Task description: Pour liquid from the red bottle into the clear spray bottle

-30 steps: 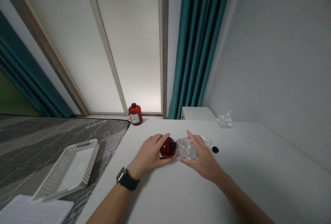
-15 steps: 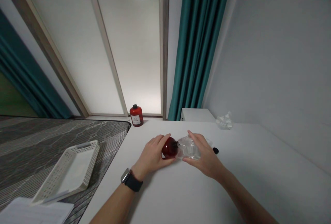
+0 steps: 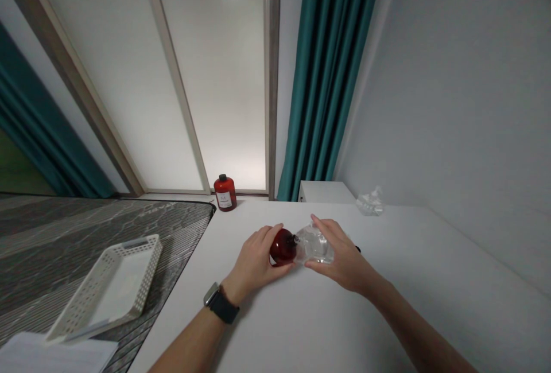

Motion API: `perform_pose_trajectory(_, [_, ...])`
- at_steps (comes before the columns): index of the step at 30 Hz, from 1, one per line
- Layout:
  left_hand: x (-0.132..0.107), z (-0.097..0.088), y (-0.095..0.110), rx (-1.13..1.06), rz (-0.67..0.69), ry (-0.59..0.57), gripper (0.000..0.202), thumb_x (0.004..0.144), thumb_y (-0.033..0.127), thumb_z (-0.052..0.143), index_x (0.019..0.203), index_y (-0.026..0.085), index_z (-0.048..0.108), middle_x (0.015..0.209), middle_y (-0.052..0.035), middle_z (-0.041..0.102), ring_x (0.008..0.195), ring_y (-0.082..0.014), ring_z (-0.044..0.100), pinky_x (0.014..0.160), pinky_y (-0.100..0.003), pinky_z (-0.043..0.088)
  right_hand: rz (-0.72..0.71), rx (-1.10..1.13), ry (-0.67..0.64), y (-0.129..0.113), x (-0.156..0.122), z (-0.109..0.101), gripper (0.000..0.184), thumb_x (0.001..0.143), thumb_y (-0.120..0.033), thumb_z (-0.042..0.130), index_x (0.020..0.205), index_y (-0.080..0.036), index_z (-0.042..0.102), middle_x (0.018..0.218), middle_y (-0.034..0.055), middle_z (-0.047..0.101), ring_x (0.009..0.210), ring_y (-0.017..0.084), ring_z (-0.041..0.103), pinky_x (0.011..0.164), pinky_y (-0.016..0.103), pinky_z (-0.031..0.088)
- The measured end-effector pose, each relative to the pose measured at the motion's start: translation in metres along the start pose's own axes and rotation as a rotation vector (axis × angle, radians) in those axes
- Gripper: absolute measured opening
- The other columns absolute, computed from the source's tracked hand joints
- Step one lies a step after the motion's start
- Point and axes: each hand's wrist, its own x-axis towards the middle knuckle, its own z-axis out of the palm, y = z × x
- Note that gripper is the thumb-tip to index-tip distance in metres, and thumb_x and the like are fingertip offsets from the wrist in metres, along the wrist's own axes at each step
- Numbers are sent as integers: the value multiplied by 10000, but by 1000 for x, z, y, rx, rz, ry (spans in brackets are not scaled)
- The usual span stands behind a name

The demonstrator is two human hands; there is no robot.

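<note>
On the white table (image 3: 301, 315) my left hand (image 3: 253, 261) is wrapped round a small dark red bottle (image 3: 283, 246) lying on its side. My right hand (image 3: 342, 258) grips a clear plastic bag (image 3: 314, 245) whose mouth meets the bottle's black neck. A small black cap (image 3: 358, 248) peeks out just behind my right hand. A black watch sits on my left wrist.
A second red bottle with a white label (image 3: 225, 192) stands at the table's far left corner. A crumpled clear bag (image 3: 369, 203) lies at the back right. A white perforated tray (image 3: 109, 287) rests on the grey mattress to the left, with white paper (image 3: 51, 356) below it. Teal curtains hang behind.
Both hands, the red bottle and the clear bag keep almost the same pose. The view has shifted slightly, and my right hand now covers most of the black cap.
</note>
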Motion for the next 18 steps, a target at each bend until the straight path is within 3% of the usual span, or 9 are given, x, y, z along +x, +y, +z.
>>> perform_pose_trajectory(18, [-1,5,4,-51,-45,46,760,773,390,778,1398,216,382,1160,-120,638,1022,-292,658,868,-450,570,-8,30,-72,-3,9,-12,936,817,-333,762,1579,-248,226,1345,154,511,1263,316,514,1099,554,447])
